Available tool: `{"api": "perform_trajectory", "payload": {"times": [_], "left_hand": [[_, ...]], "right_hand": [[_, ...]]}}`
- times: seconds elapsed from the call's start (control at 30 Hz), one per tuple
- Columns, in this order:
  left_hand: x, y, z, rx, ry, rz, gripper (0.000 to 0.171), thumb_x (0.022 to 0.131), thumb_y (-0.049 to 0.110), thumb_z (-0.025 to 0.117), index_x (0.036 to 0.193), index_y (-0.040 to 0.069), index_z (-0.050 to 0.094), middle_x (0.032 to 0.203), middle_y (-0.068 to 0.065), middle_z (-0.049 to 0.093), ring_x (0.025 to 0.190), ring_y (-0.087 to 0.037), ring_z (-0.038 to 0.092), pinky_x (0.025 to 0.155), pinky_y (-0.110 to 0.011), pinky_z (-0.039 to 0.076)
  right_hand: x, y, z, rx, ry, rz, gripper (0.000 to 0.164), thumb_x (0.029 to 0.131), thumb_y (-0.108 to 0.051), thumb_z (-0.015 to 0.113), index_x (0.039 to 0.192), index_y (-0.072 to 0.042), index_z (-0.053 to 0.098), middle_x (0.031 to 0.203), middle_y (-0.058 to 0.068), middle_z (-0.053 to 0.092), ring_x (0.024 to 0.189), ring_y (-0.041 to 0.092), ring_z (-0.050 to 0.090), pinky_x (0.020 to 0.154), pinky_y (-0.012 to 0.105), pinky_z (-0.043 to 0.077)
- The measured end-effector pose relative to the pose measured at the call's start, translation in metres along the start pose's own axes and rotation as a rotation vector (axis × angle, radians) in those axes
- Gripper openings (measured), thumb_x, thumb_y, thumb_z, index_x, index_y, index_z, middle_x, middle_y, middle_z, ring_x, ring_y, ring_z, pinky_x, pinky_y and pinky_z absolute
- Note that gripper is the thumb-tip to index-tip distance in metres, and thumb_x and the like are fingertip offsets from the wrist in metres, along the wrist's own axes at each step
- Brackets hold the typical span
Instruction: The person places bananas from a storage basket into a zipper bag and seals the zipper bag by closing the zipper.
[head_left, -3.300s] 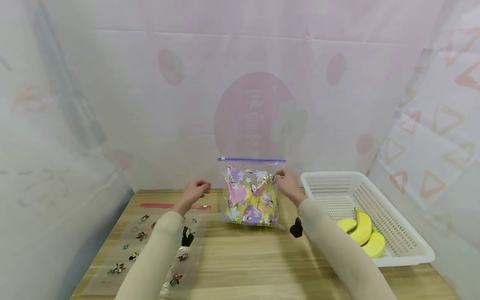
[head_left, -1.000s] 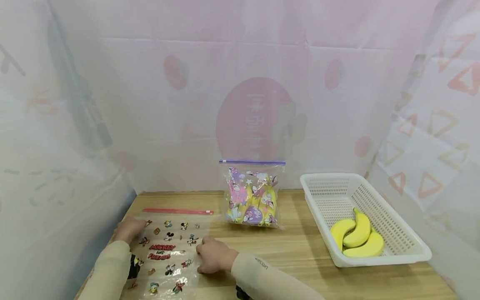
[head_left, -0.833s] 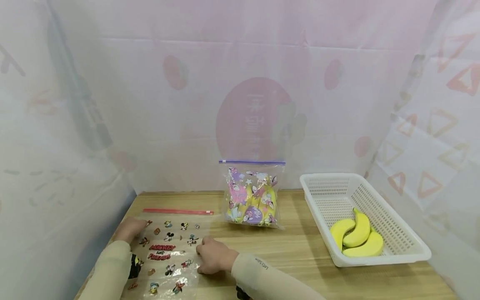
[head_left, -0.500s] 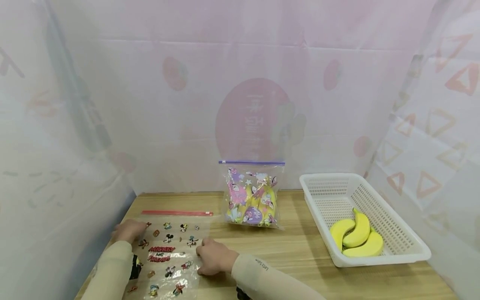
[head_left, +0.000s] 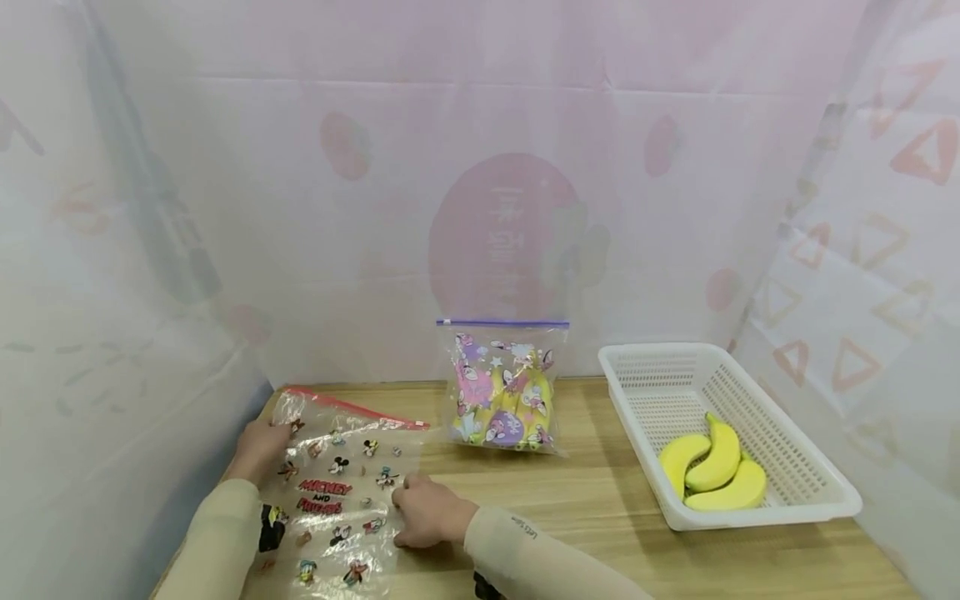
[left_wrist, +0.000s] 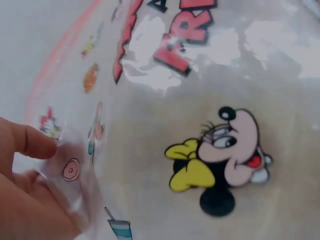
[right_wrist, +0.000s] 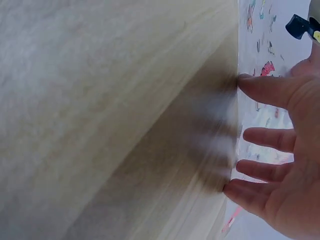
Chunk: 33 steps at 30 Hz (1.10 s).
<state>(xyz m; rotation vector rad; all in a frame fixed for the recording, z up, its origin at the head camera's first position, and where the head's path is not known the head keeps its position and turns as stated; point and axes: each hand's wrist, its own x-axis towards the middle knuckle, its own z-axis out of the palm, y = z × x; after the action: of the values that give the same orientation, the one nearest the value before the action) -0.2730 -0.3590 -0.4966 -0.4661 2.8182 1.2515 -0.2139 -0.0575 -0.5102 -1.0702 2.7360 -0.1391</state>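
Note:
A clear zip bag (head_left: 322, 533) with a red slider strip and cartoon prints lies on the wooden table at the left. My left hand (head_left: 258, 448) pinches its left edge between thumb and fingers; in the left wrist view the film bulges up beside the thumb (left_wrist: 42, 142). The bag's upper left corner is raised, so the red strip slants. My right hand (head_left: 429, 510) rests at the bag's right edge, its fingers spread and fingertips (right_wrist: 245, 192) at the table along that edge. A second zip bag (head_left: 502, 392), purple-topped and filled with bananas, stands upright at the back middle.
At the right stands a white perforated basket (head_left: 813, 450) with 3 bananas (head_left: 716, 454) in its near part. A printed cloth (head_left: 510, 108) hangs behind the table, and cloth walls close off both sides.
Both hands have left the banana-filled bag for the red-strip bag. In the last half second my left hand has lifted that bag's left edge, tilting the strip; the right hand has stayed put.

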Motion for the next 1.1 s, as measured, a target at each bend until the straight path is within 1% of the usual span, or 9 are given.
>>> {"api": "perform_trajectory", "payload": {"times": [0.03,0.1,0.3,0.47,0.53,0.7,0.83,0.97,1.1], "left_hand": [[0.001,0.002,0.0,-0.034,0.02,0.025,0.017,0.088,0.016,0.035,0.078,0.004,0.039,0.071,-0.012,0.043,0.059,-0.022,0.039,0.049,-0.034,0.034],[0.001,0.008,0.0,-0.067,0.069,0.093,0.014,0.087,0.013,0.036,0.082,0.001,0.044,0.073,-0.013,0.047,0.06,-0.021,0.04,0.049,-0.032,0.034],[-0.002,0.028,-0.004,-0.082,0.133,0.188,0.029,0.081,0.003,0.041,0.105,-0.002,0.056,0.101,-0.021,0.057,0.079,-0.029,0.049,0.057,-0.032,0.039],[0.0,0.037,-0.009,-0.073,0.152,0.235,0.023,0.074,-0.002,0.042,0.092,0.002,0.055,0.088,-0.017,0.056,0.069,-0.026,0.047,0.05,-0.033,0.039],[0.001,0.038,-0.011,-0.078,0.145,0.254,0.022,0.072,-0.002,0.041,0.089,0.003,0.055,0.082,-0.015,0.055,0.063,-0.025,0.045,0.047,-0.033,0.039],[0.001,0.041,-0.014,-0.111,0.139,0.273,0.023,0.072,-0.003,0.04,0.087,0.003,0.056,0.076,-0.012,0.054,0.059,-0.022,0.045,0.043,-0.034,0.041],[0.0,0.045,-0.02,-0.114,0.175,0.301,0.023,0.074,-0.004,0.039,0.087,0.003,0.057,0.072,-0.011,0.052,0.055,-0.02,0.042,0.042,-0.034,0.039],[-0.005,0.05,-0.027,-0.118,0.246,0.331,0.022,0.074,-0.004,0.036,0.08,0.006,0.054,0.064,-0.01,0.045,0.05,-0.02,0.034,0.041,-0.033,0.032],[-0.007,0.053,-0.031,-0.144,0.291,0.334,0.018,0.073,-0.004,0.035,0.073,0.008,0.047,0.059,-0.007,0.037,0.051,-0.02,0.029,0.042,-0.035,0.026]], "right_hand": [[0.0,0.001,0.0,0.001,0.019,-0.001,0.034,0.078,-0.041,0.073,0.102,-0.018,0.063,0.095,-0.004,0.049,0.08,0.007,0.045,0.066,0.02,0.043],[0.0,0.004,-0.001,0.024,0.063,0.01,0.035,0.079,-0.04,0.072,0.105,-0.017,0.063,0.098,-0.003,0.051,0.081,0.007,0.048,0.068,0.02,0.044],[0.003,0.016,-0.011,0.245,0.181,0.085,0.04,0.087,-0.035,0.065,0.119,-0.011,0.057,0.113,0.002,0.052,0.089,0.01,0.054,0.081,0.023,0.047],[0.009,0.028,-0.024,0.416,0.331,0.161,0.047,0.088,-0.028,0.065,0.126,-0.005,0.051,0.121,0.009,0.05,0.086,0.013,0.054,0.079,0.027,0.049],[0.011,0.033,-0.028,0.438,0.366,0.196,0.055,0.088,-0.029,0.065,0.132,-0.002,0.046,0.126,0.012,0.049,0.093,0.017,0.056,0.083,0.032,0.049],[0.016,0.042,-0.033,0.486,0.334,0.227,0.071,0.09,-0.031,0.063,0.144,0.002,0.03,0.143,0.019,0.037,0.127,0.032,0.042,0.103,0.043,0.036],[0.024,0.049,-0.034,0.51,0.286,0.187,0.069,0.093,-0.027,0.061,0.144,0.005,0.027,0.145,0.021,0.035,0.131,0.033,0.038,0.106,0.043,0.032],[0.03,0.052,-0.032,0.459,0.266,0.138,0.062,0.095,-0.028,0.057,0.143,0.003,0.033,0.141,0.017,0.043,0.125,0.026,0.046,0.103,0.038,0.037],[0.032,0.052,-0.029,0.529,0.269,0.088,0.048,0.095,-0.025,0.058,0.134,0.0,0.046,0.109,0.008,0.063,0.089,0.014,0.061,0.076,0.027,0.051]]}}
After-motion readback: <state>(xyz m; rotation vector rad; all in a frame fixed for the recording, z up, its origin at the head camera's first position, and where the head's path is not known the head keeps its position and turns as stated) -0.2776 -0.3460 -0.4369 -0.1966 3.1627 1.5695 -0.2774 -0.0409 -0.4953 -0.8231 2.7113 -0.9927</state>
